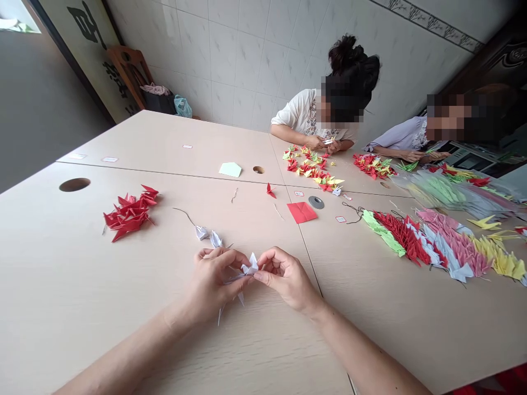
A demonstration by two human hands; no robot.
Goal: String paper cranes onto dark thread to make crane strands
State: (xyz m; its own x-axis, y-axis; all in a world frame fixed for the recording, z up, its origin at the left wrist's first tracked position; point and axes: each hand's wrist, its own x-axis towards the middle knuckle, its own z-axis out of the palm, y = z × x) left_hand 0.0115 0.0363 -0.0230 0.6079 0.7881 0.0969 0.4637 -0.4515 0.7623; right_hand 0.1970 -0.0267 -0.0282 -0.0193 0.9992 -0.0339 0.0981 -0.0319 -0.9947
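Note:
A small white origami crane point(250, 267) is between my two hands over the table. My left hand point(216, 274) is closed around it, thumb and fingers pinching it from the left. My right hand point(290, 278) pinches its right edge with thumb and forefinger, the other fingers curled in. Behind my left hand, more white cranes point(201, 232) lie on a dark thread point(185, 214). White paper points stick out beneath my left palm; how many cranes are there is hidden. A heap of red cranes point(130, 215) lies to the left.
Beyond my hands lie a single red crane point(270, 190), a red paper square point(302, 213) and a grey metal ring point(316, 202). Rows of coloured strung cranes point(444, 241) are at right. Two people sit opposite, near piles of cranes point(315, 169). The table has a round hole point(74, 185).

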